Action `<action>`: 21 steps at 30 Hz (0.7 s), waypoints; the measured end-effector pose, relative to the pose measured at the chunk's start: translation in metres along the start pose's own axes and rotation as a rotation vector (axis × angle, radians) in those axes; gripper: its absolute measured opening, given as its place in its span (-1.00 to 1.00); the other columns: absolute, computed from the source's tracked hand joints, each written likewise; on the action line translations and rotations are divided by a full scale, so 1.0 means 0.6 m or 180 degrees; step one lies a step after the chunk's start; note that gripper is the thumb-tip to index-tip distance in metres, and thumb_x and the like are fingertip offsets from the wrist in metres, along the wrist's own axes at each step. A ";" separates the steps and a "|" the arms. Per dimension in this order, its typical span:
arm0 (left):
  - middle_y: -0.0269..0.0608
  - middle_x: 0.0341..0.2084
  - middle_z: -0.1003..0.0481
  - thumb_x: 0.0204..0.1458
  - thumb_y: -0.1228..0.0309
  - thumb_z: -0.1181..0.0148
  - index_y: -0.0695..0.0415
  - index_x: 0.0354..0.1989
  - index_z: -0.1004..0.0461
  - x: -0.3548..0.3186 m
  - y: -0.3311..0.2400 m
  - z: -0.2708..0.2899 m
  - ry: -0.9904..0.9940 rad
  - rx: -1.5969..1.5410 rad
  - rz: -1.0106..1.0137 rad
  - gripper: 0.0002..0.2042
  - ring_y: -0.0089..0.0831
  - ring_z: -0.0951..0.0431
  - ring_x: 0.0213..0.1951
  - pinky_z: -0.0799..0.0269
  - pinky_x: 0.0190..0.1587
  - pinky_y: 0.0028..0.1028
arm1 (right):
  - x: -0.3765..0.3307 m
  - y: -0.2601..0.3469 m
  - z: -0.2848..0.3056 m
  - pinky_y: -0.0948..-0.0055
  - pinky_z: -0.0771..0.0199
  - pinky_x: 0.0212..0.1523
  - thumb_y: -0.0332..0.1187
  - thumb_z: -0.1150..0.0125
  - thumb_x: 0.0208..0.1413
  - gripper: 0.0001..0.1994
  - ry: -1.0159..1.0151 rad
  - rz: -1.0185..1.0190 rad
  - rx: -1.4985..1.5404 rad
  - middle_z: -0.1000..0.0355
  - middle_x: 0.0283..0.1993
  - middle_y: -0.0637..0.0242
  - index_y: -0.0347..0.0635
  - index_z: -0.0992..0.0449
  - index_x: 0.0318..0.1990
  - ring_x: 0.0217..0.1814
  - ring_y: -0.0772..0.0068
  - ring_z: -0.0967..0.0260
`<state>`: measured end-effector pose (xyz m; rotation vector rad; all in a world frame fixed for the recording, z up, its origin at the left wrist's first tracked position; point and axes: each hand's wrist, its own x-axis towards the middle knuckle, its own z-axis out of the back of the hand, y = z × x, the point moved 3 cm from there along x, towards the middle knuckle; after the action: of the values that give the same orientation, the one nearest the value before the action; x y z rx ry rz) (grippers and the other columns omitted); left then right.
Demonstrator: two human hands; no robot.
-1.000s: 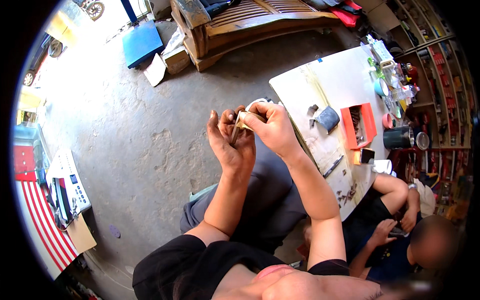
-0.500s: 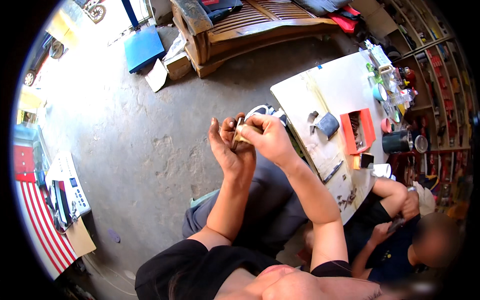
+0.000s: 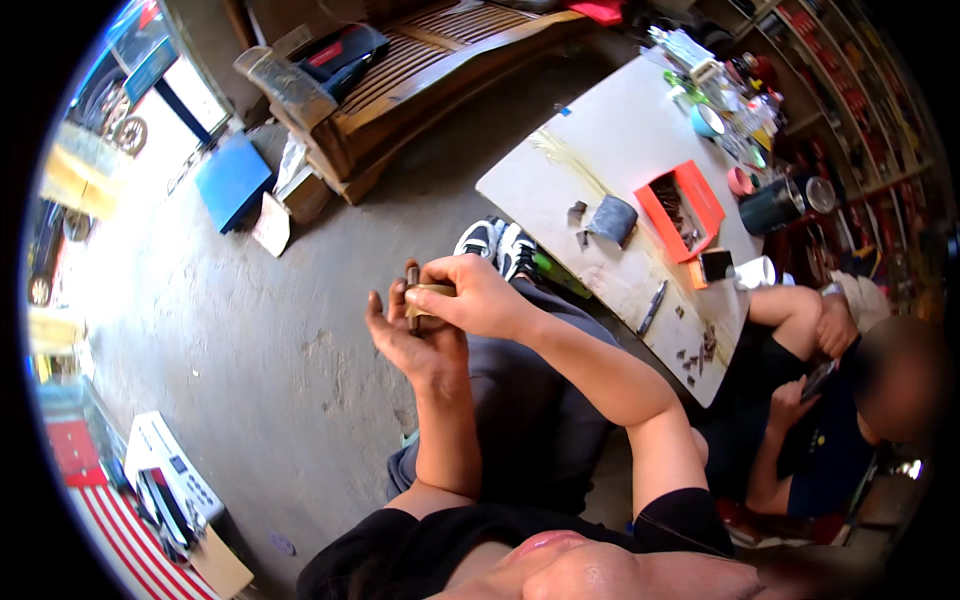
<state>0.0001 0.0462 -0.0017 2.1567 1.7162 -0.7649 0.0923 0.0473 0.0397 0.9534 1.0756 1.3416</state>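
Note:
My left hand, palm up and stained dark, holds a small dark metal rod-like piece upright between its fingers. Against that piece my right hand pinches a folded tan strip, its thumb lying along it. Whether the strip is sandpaper or cloth, I cannot tell. Both hands meet above the floor, left of the table. My fingers hide the lower part of the metal piece.
To the right stands a white table bearing a red-orange box of small dark pieces, a grey block, a black pen and loose bits. A seated person holds a phone. A wooden bench stands behind.
The view has turned, so the table and bench appear shifted left. Both hands stay together on the metal piece, which now stands more upright in the picture.

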 end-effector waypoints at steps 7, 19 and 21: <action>0.00 -0.18 -0.45 0.04 0.13 0.09 0.35 -0.23 -0.32 -0.005 0.004 -0.012 0.1047 -0.0534 0.0576 -0.58 -0.25 -0.33 -0.32 -0.25 -0.18 -0.33 | 0.000 0.035 0.085 0.67 -0.18 -0.53 -0.21 -0.03 0.23 -0.72 -0.0491 -0.0166 0.1779 -0.31 -0.55 0.49 -0.22 -0.42 -0.43 -0.55 0.75 -0.18; -0.10 -0.02 -0.41 0.02 0.21 0.06 0.30 0.00 -0.36 0.000 0.013 0.014 0.0841 -0.0936 0.1239 -0.55 -0.33 -0.36 0.00 -0.23 0.04 -0.22 | -0.050 0.072 0.070 0.31 -0.28 -0.53 -0.21 -0.21 0.03 -0.73 -0.0870 0.1609 -0.0352 -0.35 -0.59 0.12 -0.25 -0.43 -0.51 -0.55 0.14 -0.34; -0.15 -0.01 -0.40 -0.01 0.25 0.01 0.25 -0.03 -0.39 0.018 0.012 0.019 0.0277 -0.1004 0.1199 -0.59 -0.33 -0.37 0.02 -0.25 0.05 -0.20 | -0.044 0.052 0.056 0.22 -0.28 -0.49 -0.18 -0.24 -0.03 -0.70 -0.0814 0.1478 -0.0901 -0.35 -0.57 0.04 -0.27 -0.42 -0.51 -0.48 -0.01 -0.35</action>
<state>0.0057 0.0471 -0.0181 2.2131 1.3002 -0.2836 0.1180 0.0246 0.0798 1.1633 0.4654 1.6394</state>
